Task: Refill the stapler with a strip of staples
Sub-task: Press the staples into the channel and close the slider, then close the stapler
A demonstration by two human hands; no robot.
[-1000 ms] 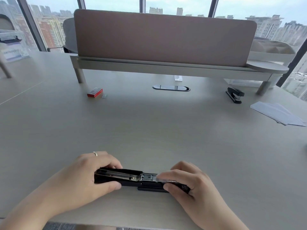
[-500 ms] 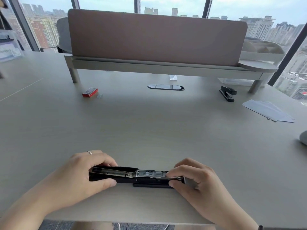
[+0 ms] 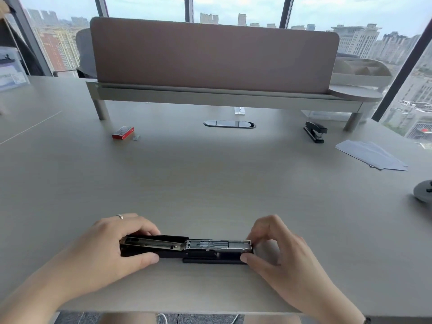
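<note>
so the stapler [image 3: 185, 249] is lying flipped open along the near edge of the surface [image 3: 210, 183], lid folded out to the left, metal staple channel pointing right; compared with a second ago the right hand [image 3: 278, 253] has slid from the middle of the channel out to its far right tip, so the whole channel is uncovered now; its fingers [image 3: 250, 238] are pinched on that front end, thumb below and fingertips on top; the left hand [image 3: 112, 244] hasn't budged, fingers clamped around the lid end and pinning it down; my read is the strip just got pushed along the rail and seated, though I honestly can't tell from here whether staples fill the channel, too small and shiny; if they're in, what's left is swinging the lid back over and snapping it shut; the red staple box [image 3: 123, 133] with a loose strip [image 3: 136, 137] beside it sits well apart, up at the far left; a second stapler [image 3: 315, 134] sits far right, untouched.
</note>
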